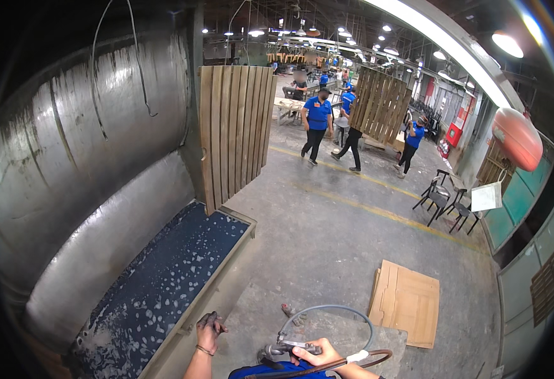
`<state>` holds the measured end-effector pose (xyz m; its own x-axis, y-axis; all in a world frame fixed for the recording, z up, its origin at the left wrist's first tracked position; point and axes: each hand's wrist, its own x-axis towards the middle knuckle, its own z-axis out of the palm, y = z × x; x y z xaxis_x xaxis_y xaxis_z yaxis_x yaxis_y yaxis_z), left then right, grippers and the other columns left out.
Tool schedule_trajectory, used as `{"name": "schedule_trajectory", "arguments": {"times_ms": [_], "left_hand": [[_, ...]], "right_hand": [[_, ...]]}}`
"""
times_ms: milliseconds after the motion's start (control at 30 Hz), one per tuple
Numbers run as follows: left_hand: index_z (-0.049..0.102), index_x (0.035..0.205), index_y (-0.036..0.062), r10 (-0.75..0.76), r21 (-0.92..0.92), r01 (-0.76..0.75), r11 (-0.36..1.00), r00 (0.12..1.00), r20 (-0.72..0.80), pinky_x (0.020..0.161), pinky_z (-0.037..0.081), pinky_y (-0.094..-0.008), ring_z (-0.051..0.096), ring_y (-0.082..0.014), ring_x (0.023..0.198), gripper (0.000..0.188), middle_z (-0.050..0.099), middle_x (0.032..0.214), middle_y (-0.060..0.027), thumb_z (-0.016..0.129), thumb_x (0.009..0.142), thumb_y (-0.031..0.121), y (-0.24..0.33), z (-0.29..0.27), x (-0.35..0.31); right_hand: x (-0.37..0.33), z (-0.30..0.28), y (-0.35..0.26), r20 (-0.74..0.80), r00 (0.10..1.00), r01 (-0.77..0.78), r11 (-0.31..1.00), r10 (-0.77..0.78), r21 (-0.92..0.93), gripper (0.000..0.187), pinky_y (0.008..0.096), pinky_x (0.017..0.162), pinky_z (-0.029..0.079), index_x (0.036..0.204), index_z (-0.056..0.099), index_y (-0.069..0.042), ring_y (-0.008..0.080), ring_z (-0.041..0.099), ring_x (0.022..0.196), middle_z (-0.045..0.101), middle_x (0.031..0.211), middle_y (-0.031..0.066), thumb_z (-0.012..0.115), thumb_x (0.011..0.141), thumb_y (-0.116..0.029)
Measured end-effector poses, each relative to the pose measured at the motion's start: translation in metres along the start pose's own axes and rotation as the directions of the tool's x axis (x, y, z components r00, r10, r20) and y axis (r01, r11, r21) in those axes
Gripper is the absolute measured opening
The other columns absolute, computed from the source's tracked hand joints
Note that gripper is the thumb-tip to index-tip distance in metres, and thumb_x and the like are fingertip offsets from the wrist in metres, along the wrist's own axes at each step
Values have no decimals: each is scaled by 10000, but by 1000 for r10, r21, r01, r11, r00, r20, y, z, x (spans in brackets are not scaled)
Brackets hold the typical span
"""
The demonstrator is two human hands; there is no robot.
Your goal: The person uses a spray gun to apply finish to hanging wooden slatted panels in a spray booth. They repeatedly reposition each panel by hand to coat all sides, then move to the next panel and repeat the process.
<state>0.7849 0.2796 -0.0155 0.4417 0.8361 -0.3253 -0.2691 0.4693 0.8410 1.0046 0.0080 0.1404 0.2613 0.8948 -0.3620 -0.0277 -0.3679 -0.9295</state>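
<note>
Concrete workshop floor (pixel 327 252), right hand (pixel 320 357) gripping a spray gun (pixel 288 347) off the trough's (pixel 163 271) near right edge, left hand (pixel 208 330) half-curled, seemingly empty, slatted panel (pixel 236 126) upright at far right corner, gun well apart, finished share unclear.

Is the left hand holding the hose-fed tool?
No, the right hand grips the hose-fed tool, while the left hand is apart from it.
</note>
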Motion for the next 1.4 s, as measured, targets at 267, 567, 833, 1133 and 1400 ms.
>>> {"name": "schedule_trajectory", "arguments": {"times_ms": [267, 567, 833, 1133, 1400], "left_hand": [[655, 993, -69, 233, 390, -218, 894, 972, 11, 760, 576, -317, 734, -212, 760, 147, 740, 804, -158, 601, 991, 68, -1, -21, 17], [652, 1184, -52, 153, 360, -104, 927, 982, -109, 896, 569, -328, 719, -214, 950, 222, 744, 1030, -136, 599, 987, 36, -7, -26, 64], [638, 1216, -9, 76, 395, 2, 919, 981, -180, 801, 555, -288, 725, -182, 929, 248, 744, 1068, -135, 622, 995, 102, 52, 24, 182], [607, 1267, -28, 453, 626, -351, 696, 892, -3, 940, 532, -310, 660, -174, 1019, 307, 689, 1143, -88, 641, 966, 21, 173, 83, 346], [469, 1409, -20, 584, 752, -390, 531, 812, 10, 983, 512, -368, 582, -252, 1153, 611, 564, 1356, -151, 728, 857, 25, 229, 121, 435]], "right_hand": [[51, 8, -32, -10, 998, -56, 990, 58, 126, 338, 255, 541, 451, 785, 757, -46, 69, 591, 597, 688, 672, -1, 717, 972, -325], [143, -29, -29, 191, 981, -3, 997, 19, -81, 375, 260, 741, 521, 861, 780, -27, 89, 664, 754, 739, 761, 24, 669, 1015, -351], [238, -86, -42, 118, 993, 10, 1000, -12, 25, 473, 277, 772, 543, 875, 799, -13, 133, 693, 744, 747, 751, 61, 722, 950, -474], [310, -141, -99, -18, 999, 34, 994, -32, 106, 431, 260, 706, 502, 829, 763, -23, 65, 603, 724, 700, 728, -1, 679, 1005, -408], [349, -167, -111, 127, 991, 23, 992, -39, 121, 437, 281, 761, 502, 866, 775, -26, 94, 631, 786, 716, 765, 24, 651, 1020, -416]]}}
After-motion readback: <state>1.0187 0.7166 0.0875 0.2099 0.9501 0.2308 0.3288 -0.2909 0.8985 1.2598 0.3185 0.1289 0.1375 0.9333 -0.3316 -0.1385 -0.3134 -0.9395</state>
